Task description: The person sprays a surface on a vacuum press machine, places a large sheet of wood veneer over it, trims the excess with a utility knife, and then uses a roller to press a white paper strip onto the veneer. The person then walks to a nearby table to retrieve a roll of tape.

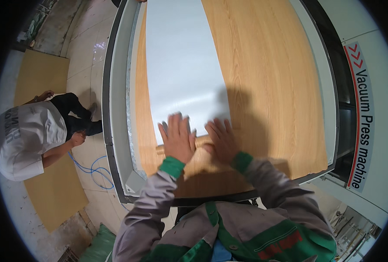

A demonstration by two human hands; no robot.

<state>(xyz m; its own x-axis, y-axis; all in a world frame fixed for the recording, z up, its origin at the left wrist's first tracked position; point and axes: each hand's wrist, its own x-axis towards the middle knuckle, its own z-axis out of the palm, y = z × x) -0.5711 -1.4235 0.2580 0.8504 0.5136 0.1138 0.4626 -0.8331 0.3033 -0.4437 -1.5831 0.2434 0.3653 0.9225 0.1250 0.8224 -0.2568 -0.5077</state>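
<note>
White sheet lies near the wood-grain panel's left edge, left hand and right hand both pressed flat-open on its near end, gripping nothing.

Both arms reach forward from the lower edge, sleeves grey with green cuffs. The left hand lies palm down, fingers spread and pointing away from the body, slightly blurred. The right hand lies flat just beside it, fingers together and angled a little toward the left. The 2 hands sit near each other, thumbs almost meeting. Both wrists are straight, elbows bent and held out from the torso. Neither hand grips anything.
</note>
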